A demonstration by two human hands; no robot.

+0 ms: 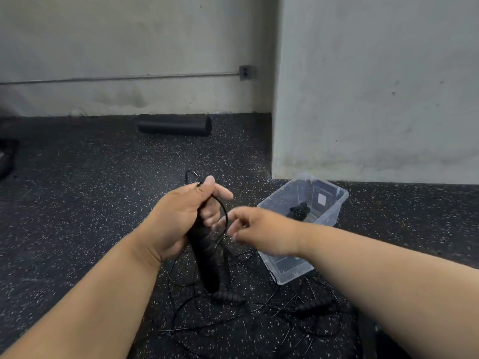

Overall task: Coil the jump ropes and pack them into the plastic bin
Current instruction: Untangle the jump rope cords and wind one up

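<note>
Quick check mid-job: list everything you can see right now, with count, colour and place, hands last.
held jump rope handles: looks like two together, black, in the left hand, cord looping above the fist
loose jump rope handles: two, black, on the floor below the hands, among tangled black cord
plastic bin: one, clear, on the floor right of the hands, by the wall corner
dark bundle: one, black, inside the bin, too blurred to identify
foam roller: one, black, on the floor against the far wall
wall outlet: one, grey, far wall
left hand: grips the handles
right hand: fingers loosely curled, reaching toward the cord, blurred
</note>
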